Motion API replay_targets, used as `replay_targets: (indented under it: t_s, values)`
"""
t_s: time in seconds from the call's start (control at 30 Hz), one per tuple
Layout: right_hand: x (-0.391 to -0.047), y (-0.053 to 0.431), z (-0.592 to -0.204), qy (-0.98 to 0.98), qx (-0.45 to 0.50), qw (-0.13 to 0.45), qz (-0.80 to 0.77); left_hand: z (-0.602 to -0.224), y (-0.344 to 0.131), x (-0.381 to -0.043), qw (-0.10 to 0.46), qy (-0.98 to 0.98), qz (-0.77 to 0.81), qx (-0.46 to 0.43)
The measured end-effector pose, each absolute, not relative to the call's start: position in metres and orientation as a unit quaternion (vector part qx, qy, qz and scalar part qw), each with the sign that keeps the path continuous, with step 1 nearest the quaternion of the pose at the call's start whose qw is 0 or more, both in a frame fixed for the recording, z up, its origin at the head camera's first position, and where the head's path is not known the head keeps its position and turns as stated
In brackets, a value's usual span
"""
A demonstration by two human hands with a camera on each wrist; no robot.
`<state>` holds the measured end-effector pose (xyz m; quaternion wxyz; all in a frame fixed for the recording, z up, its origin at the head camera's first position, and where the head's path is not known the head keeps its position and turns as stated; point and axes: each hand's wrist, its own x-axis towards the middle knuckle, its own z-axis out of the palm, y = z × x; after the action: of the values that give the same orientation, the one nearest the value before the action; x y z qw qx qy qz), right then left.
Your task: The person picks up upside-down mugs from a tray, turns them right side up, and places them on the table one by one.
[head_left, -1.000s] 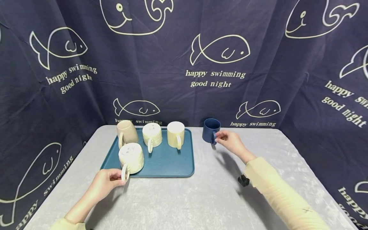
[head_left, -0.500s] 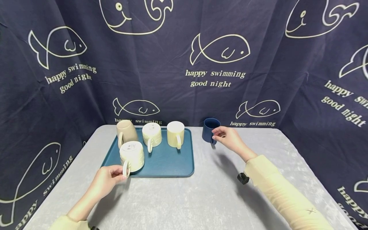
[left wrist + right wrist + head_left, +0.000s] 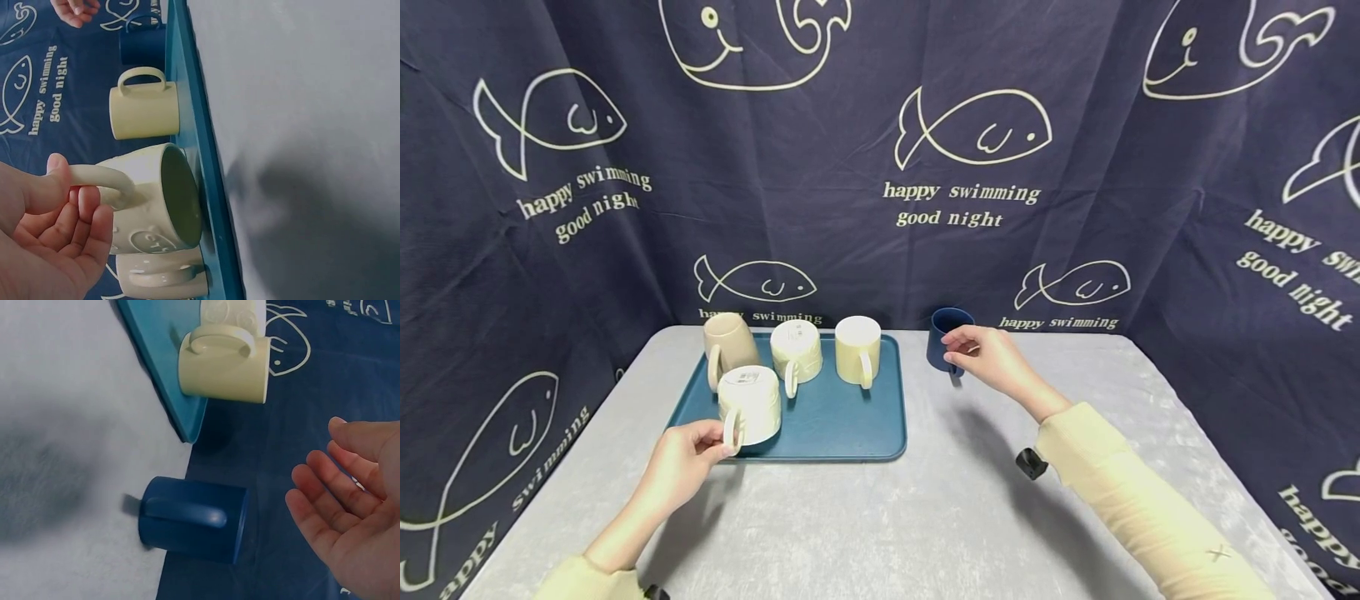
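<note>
My left hand point(image 3: 681, 458) pinches the handle of a cream mug point(image 3: 758, 407) at the tray's front left. The mug is upside down and tilted, its printed base up; in the left wrist view its mouth point(image 3: 181, 197) faces the teal tray point(image 3: 842, 429), with a raised pattern on its side. Behind it on the tray stand a beige mug point(image 3: 733, 342), another upside-down cream mug point(image 3: 801, 354) and a pale yellow mug point(image 3: 856, 358). A dark blue mug point(image 3: 937, 350) stands on the table right of the tray. My right hand point(image 3: 992, 360) is beside it, fingers loosely bent, holding nothing and apart from it in the right wrist view.
The grey table point(image 3: 925, 525) carries the tray on its left half. Behind and at both sides hangs a navy curtain point(image 3: 880, 150) with fish drawings and lettering. The blue mug stands near the table's back edge.
The left hand has moved the cream mug slightly right and away from me, over the tray. The right hand has let go of the blue mug's handle and shifted up and left.
</note>
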<state>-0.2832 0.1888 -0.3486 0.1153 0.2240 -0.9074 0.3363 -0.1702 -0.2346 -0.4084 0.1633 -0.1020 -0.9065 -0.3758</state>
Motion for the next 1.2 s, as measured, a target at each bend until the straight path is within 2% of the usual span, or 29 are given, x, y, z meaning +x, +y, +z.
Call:
replay_targets:
  t_s: [0.17,0.5,1.2]
  values:
    - [-0.278,0.183,-0.34,-0.904,0.225,0.103,0.348,-0.404,-0.232,-0.173,0.174,-0.907,-0.368,-0.105]
    - [-0.271,0.172,-0.328,-0.905,0.23,0.094,0.346,-0.393,-0.226,-0.176,0.148,-0.909,-0.377,-0.094]
    - [-0.259,0.154,-0.303,-0.874,0.29,0.124,0.37,-0.351,-0.208,-0.178,0.136,-0.896,-0.398,-0.139]
